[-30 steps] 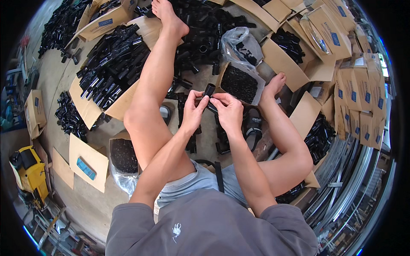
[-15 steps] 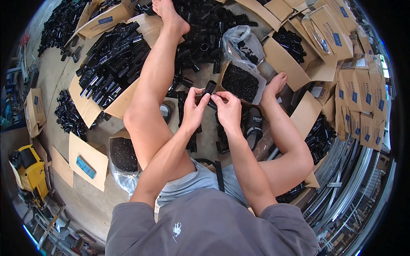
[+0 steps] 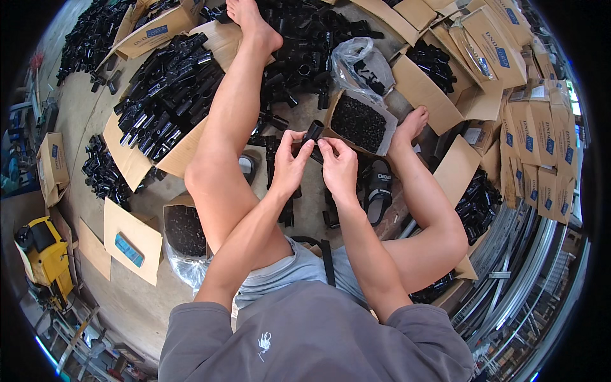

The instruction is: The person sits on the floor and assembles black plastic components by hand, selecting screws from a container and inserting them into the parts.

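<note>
A short black tube fitting [image 3: 314, 130] is pinched between the thumb and fingers of my left hand [image 3: 287, 164], with its open end pointing up and away from me. Close by its right side, my right hand [image 3: 341, 168] has thumb and forefinger pressed together. Whatever small thing those fingers hold is hidden. Just beyond my right hand stands an open carton of small black pieces [image 3: 358, 123]. A clear plastic bag [image 3: 354, 58] slumps against its far side.
Heaps of black tube fittings [image 3: 172, 95] lie on the left, with more fittings [image 3: 305, 63] straight ahead. Another carton of small black pieces [image 3: 185, 230] sits beside my left thigh. Stacked cardboard boxes [image 3: 538, 143] and metal profiles [image 3: 509, 280] line the right. A black sandal [image 3: 379, 191] lies between my legs.
The right fingertips have shifted slightly at the fitting's side. The fitting stays in my left hand, almost in the same place.
</note>
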A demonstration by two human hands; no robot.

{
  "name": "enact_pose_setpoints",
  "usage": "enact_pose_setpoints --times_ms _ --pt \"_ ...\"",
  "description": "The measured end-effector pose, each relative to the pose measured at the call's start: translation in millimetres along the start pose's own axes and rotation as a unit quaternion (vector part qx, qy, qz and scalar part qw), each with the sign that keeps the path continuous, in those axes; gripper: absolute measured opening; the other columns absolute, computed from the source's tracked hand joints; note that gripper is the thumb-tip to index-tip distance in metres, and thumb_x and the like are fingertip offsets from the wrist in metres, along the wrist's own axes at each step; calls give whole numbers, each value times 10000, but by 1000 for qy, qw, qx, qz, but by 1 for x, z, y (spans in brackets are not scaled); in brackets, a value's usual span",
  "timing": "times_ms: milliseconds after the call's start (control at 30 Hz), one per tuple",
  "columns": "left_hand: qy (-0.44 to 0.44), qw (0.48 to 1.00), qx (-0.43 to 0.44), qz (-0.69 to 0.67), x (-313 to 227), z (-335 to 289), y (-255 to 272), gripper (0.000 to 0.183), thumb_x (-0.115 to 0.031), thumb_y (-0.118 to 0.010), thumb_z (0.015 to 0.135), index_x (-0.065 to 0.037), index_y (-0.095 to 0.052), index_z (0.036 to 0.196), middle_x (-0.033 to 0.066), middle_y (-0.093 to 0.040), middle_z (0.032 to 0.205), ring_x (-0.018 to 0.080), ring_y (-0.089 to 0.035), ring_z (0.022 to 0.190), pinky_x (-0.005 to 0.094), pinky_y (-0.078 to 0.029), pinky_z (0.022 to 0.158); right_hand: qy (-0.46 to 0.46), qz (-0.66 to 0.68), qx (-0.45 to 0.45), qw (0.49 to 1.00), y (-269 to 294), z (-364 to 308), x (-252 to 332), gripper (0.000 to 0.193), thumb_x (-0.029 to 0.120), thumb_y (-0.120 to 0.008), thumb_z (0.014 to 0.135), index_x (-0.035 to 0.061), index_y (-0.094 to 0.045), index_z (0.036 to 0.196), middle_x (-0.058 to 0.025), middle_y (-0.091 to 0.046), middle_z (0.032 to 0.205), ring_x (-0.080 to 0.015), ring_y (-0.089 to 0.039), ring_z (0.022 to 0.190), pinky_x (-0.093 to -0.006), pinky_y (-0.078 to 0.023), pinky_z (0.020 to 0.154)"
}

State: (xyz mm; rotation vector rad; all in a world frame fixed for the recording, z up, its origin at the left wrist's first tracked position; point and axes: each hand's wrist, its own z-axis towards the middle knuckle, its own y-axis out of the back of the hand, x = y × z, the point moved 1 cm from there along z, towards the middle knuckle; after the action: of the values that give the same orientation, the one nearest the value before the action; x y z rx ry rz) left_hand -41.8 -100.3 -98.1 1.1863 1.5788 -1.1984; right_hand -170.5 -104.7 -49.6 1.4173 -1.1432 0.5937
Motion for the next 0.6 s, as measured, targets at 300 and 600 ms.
enact_pose_setpoints --times_ms 300,600 --pt "1 1000 -2 -4 -3 0 9 227 -149 -686 1018 -9 -590 1169 62 -695 1100 126 -629 981 304 -511 885 -8 39 5 999 -8 -6 6 259 171 -749 929 -37 -751 1083 -169 -777 999 -231 -761 889 -340 -575 809" --pt "-73 997 5 35 -2 -2 -9 256 -146 -672 1023 -11 -598 1228 23 -583 1109 120 -554 1034 276 -487 895 152 -89 -71 982 14 -7 17 237 214 -684 943 -11 -714 1012 -236 -710 979 -442 -662 965 -507 -523 862"
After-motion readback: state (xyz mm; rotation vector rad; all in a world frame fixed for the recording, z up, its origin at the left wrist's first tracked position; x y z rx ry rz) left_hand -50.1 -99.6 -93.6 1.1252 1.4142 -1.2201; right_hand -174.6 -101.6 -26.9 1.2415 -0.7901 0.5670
